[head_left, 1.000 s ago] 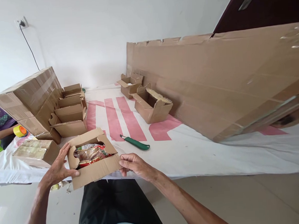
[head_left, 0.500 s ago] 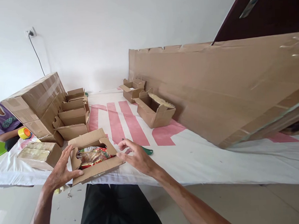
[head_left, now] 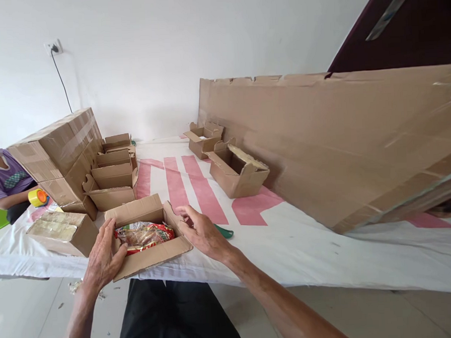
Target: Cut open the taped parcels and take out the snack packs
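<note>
An open cardboard box (head_left: 154,258) stands near the front edge of the cloth-covered surface, its long flaps folded outward. Inside lie shiny plastic packets (head_left: 148,235), clear with red and yellow print. My left hand (head_left: 103,253) is wrapped over the box's left end, fingers on its outer side and thumb reaching across the rim near the packets, covering the left flap. At the opposite end, my right hand (head_left: 202,233) has bent fingers and thumb on the right end flap (head_left: 171,214). Part of that grip is hidden by the hand itself.
A closed box (head_left: 60,230) sits to the left, before stacked taped cartons (head_left: 58,147). Several open boxes (head_left: 111,187) line that stack. Two more open boxes (head_left: 237,173) stand beside a big cardboard panel (head_left: 322,138). A green strap (head_left: 224,231) lies nearby. Another person (head_left: 6,178) holds a yellow-orange roll.
My left hand has shifted right and its thumb has moved over the box's rim. The right end flap, which leaned inward over the packets, now stands further outward at my right hand.
</note>
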Motion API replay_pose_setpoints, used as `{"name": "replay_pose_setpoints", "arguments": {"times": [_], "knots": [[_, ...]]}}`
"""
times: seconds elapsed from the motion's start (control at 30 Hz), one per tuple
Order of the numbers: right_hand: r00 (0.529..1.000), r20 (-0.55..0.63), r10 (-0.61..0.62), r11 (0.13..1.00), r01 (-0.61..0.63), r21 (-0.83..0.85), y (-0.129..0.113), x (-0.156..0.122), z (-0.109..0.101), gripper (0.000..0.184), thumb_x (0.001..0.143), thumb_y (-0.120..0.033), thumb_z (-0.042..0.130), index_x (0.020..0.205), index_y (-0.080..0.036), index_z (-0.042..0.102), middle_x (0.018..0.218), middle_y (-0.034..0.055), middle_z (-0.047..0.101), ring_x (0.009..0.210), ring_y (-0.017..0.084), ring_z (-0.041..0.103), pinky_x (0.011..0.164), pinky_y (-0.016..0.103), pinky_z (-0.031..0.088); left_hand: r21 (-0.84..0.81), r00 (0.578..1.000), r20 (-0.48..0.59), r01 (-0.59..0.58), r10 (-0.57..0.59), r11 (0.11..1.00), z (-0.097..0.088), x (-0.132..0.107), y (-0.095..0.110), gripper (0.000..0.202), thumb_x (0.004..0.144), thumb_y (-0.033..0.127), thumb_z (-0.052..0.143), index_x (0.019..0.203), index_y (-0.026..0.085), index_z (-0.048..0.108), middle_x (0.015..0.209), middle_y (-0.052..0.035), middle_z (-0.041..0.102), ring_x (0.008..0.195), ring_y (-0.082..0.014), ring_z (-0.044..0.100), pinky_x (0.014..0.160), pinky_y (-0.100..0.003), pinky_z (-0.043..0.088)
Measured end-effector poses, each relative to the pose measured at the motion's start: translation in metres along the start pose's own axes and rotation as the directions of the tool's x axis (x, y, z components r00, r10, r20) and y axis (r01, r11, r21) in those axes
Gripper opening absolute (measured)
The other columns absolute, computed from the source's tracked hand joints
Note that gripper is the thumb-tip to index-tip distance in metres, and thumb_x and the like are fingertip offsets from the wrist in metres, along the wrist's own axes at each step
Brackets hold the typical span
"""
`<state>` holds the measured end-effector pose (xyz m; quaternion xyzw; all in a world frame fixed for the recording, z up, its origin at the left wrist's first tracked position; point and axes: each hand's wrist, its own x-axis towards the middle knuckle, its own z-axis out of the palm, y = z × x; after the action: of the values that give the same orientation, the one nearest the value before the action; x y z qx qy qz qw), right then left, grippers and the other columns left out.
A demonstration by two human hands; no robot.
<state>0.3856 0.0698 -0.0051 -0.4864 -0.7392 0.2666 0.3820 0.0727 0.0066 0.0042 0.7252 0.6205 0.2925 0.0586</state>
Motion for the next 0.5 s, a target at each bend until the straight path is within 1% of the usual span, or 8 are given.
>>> {"name": "replay_pose_setpoints", "arguments": {"times": [0.07, 0.13, 0.2, 0.3, 0.33, 0.4, 0.5], "knots": [[0.999, -0.022, 0.024, 1.000, -0.024, 0.007, 0.007, -0.002, -0.001, 0.034, 0.095, -0.029, 0.051, 0.128, -0.023, 0.059, 0.094, 0.0044, 0.073, 0.082, 0.021, 0.069, 0.077, 0.035, 0.055, -0.058, 0.998, -0.059, 0.013, -0.016, 0.998, 0.001, -0.004, 0.002, 0.065, 0.104, 0.037, 0.049, 0.166, 0.023, 0.036, 0.168, -0.0161, 0.046, 0.157, -0.0318, 0.044, 0.129, -0.057, 0.040], [0.999, -0.046, -0.001, 1.000, 0.001, -0.005, 0.013, -0.003, 0.000, 0.040, 0.096, -0.029, 0.051, 0.134, -0.023, 0.057, 0.108, 0.0081, 0.074, 0.089, 0.023, 0.070, 0.081, 0.037, 0.057, -0.088, 0.990, -0.136, 0.025, -0.036, 0.996, 0.000, -0.009, 0.004, 0.062, 0.106, 0.034, 0.044, 0.166, 0.025, 0.037, 0.169, -0.0148, 0.044, 0.158, -0.0302, 0.042, 0.130, -0.056, 0.039], [0.994, -0.084, -0.071, 0.997, 0.067, -0.044, 0.018, -0.002, 0.001, 0.043, 0.095, -0.025, 0.051, 0.137, -0.024, 0.056, 0.124, 0.0116, 0.070, 0.104, 0.025, 0.071, 0.090, 0.040, 0.059, -0.078, 0.981, -0.192, 0.021, -0.036, 0.997, -0.002, -0.014, 0.006, 0.055, 0.106, 0.033, 0.042, 0.161, 0.026, 0.045, 0.171, -0.0135, 0.040, 0.159, -0.0299, 0.042, 0.130, -0.055, 0.039], [0.975, -0.120, -0.187, 0.970, 0.164, -0.179, 0.025, -0.001, 0.001, 0.045, 0.091, -0.018, 0.053, 0.135, -0.023, 0.059, 0.141, 0.0156, 0.063, 0.132, 0.031, 0.062, 0.106, 0.048, 0.056, -0.021, 0.981, -0.194, 0.023, -0.027, 1.000, -0.009, -0.019, 0.008, 0.045, 0.106, 0.040, 0.047, 0.146, 0.025, 0.060, 0.172, -0.0129, 0.039, 0.157, -0.0320, 0.044, 0.128, -0.055, 0.041], [0.969, -0.118, -0.218, 0.956, 0.188, -0.225, 0.027, -0.001, 0.001, 0.042, 0.091, -0.016, 0.053, 0.132, -0.023, 0.062, 0.145, 0.0163, 0.061, 0.138, 0.033, 0.058, 0.110, 0.051, 0.054, 0.002, 0.982, -0.186, 0.031, -0.030, 1.000, -0.011, -0.020, 0.009, 0.045, 0.104, 0.045, 0.053, 0.144, 0.024, 0.061, 0.172, -0.0131, 0.041, 0.156, -0.0334, 0.045, 0.127, -0.055, 0.043], [0.960, -0.079, -0.270, 0.929, 0.238, -0.282, 0.029, -0.001, -0.001, 0.033, 0.093, -0.016, 0.054, 0.123, -0.023, 0.067, 0.150, 0.0161, 0.060, 0.141, 0.033, 0.056, 0.112, 0.053, 0.053, 0.047, 0.983, -0.176, 0.053, -0.044, 0.998, -0.015, -0.022, 0.010, 0.055, 0.097, 0.056, 0.066, 0.142, 0.024, 0.061, 0.171, -0.0140, 0.043, 0.155, -0.0367, 0.047, 0.125, -0.057, 0.046], [0.941, 0.003, -0.340, 0.895, 0.324, -0.306, 0.029, -0.001, -0.007, 0.022, 0.098, -0.017, 0.053, 0.108, -0.024, 0.071, 0.138, 0.0142, 0.068, 0.132, 0.031, 0.062, 0.110, 0.051, 0.055, 0.105, 0.985, -0.159, 0.089, -0.072, 0.991, -0.018, -0.026, 0.009, 0.073, 0.085, 0.064, 0.078, 0.143, 0.023, 0.060, 0.171, -0.0152, 0.043, 0.153, -0.0405, 0.049, 0.122, -0.059, 0.048]]}}
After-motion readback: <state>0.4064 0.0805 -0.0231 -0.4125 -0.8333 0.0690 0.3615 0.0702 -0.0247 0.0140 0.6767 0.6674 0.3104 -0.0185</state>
